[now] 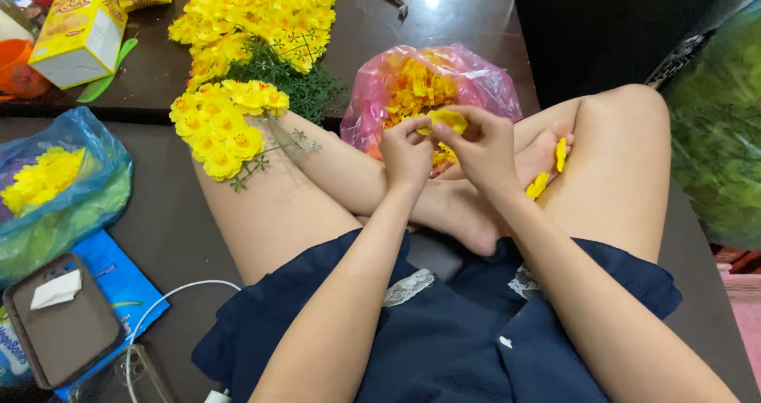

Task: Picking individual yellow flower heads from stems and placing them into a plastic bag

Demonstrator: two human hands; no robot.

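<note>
My left hand [406, 151] and my right hand [478, 145] meet above my crossed legs and together pinch a yellow artificial flower head [449, 120]. Just behind them lies an open pink plastic bag [372, 94] full of yellow and orange petals. A finished bunch of yellow flowers on green stems [220, 126] rests on my left knee. Two loose yellow petals [548, 171] lie on my foot and right leg.
A large heap of yellow flower bunches [258, 19] lies on the dark floor ahead. At left are a blue-green bag of yellow flowers [49, 185], a yellow carton [75, 34], a brown case [59, 324] and a white cable [162, 304]. Green foliage in plastic [717, 129] lies at right.
</note>
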